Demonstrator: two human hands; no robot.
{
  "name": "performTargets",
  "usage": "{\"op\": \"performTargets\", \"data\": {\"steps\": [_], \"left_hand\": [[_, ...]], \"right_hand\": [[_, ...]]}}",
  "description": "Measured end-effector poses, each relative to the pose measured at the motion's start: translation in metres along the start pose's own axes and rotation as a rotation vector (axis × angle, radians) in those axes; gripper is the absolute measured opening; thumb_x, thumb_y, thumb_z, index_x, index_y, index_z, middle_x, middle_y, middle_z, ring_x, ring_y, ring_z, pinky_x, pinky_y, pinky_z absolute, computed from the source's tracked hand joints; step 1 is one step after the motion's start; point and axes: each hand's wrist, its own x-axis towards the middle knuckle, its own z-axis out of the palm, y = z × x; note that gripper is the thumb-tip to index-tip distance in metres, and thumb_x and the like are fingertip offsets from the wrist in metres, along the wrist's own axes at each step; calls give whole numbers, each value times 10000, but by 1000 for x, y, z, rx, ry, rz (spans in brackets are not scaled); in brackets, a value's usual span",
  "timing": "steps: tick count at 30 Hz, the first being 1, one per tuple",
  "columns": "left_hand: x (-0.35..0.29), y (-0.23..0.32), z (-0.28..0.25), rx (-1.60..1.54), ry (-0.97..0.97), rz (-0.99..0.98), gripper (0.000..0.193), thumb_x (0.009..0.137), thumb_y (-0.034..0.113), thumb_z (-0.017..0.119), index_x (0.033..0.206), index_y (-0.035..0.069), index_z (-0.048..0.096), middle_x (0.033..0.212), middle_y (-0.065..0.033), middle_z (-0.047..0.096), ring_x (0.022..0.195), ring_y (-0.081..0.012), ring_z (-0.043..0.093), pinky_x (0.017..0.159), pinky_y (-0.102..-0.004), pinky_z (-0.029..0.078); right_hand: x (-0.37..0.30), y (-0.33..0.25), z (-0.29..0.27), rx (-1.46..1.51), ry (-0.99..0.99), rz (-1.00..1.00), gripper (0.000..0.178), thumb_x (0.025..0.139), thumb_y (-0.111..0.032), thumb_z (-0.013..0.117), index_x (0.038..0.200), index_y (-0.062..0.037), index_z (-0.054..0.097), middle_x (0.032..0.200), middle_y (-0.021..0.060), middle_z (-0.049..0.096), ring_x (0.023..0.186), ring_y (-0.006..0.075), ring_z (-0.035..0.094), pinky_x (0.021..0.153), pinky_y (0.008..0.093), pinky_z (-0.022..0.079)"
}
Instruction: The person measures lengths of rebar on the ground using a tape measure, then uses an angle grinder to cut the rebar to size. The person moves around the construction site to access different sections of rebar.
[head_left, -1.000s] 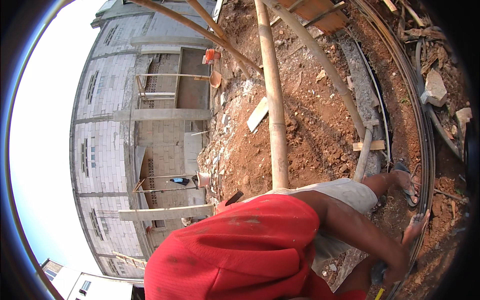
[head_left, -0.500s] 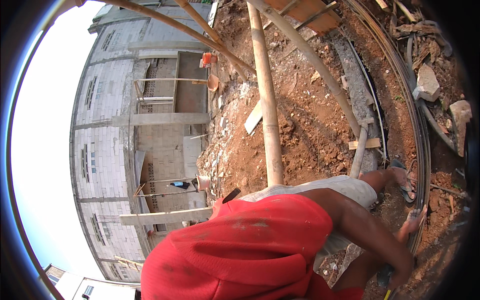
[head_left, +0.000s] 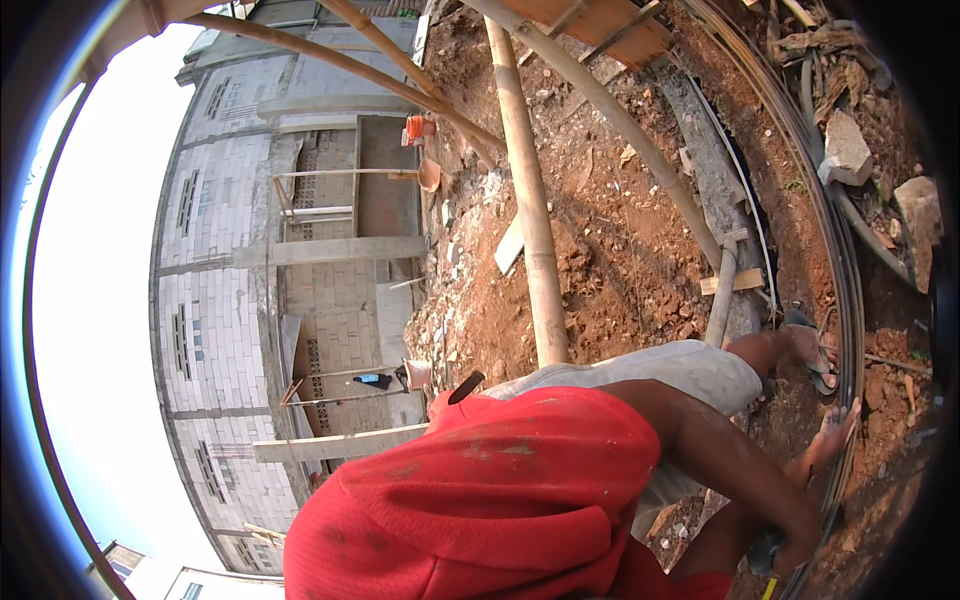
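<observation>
Neither my left hand nor my right hand shows in the picture, which is tipped so that the ground lies to the right. A co-worker in a red shirt (head_left: pixel 470 490) and grey shorts (head_left: pixel 690 375) bends over close by, filling the lower middle. The co-worker's near hand (head_left: pixel 797 545) is at a dark object (head_left: pixel 764 551), with its kind unclear; a small yellow piece (head_left: pixel 769 588) shows beside it. The other hand (head_left: pixel 832 432) reaches over a bundle of long thin rods (head_left: pixel 850 330), fingers stretched out. A sandalled foot (head_left: pixel 820 368) stands beside the rods.
Bamboo poles (head_left: pixel 535 210) cross above reddish soil (head_left: pixel 620 260). A block-walled building (head_left: pixel 215 260) rises at the left. An orange bucket (head_left: pixel 420 127), a pale bucket (head_left: pixel 417 375) and a loose board (head_left: pixel 510 246) lie beyond the co-worker. Broken rocks (head_left: pixel 847 150) sit at the right.
The building and buckets have shifted slightly right in the picture. The co-worker's stretched-out hand has moved slightly up along the rods. The co-worker's body keeps nearly the same bent pose.
</observation>
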Motion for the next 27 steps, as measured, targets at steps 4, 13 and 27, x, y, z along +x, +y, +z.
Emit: {"op": "performTargets", "data": {"steps": [4, 13, 27], "left_hand": [[25, -7, 6, 38, 5, 52, 479, 865, 418, 620, 1170, 69, 741, 1196, -113, 713, 1089, -274, 640, 941, -433, 475], [-44, 18, 0, 50, 12, -60, 438, 853, 384, 580, 1147, 119, 766, 1191, -77, 725, 1116, -255, 651, 945, -462, 480], [-42, 20, 11, 50, 45, -84, 433, 818, 463, 656, 1100, 165, 795, 1160, -45, 746, 1097, -218, 689, 958, -416, 524]], "right_hand": [[-1, -6, 6, 1, 46, 66, 667, 960, -603, 625, 1433, -135, 580, 1304, 78, 513, 1076, 182, 523, 1004, 343, 424], [10, -8, 15, 11, 151, 215, 665, 953, -604, 637, 1441, -157, 573, 1300, 76, 510, 1071, 181, 522, 1005, 337, 415], [14, -5, 14, 59, 222, 186, 606, 960, -534, 670, 1387, -107, 619, 1232, 71, 564, 1031, 156, 535, 941, 306, 462]]}}
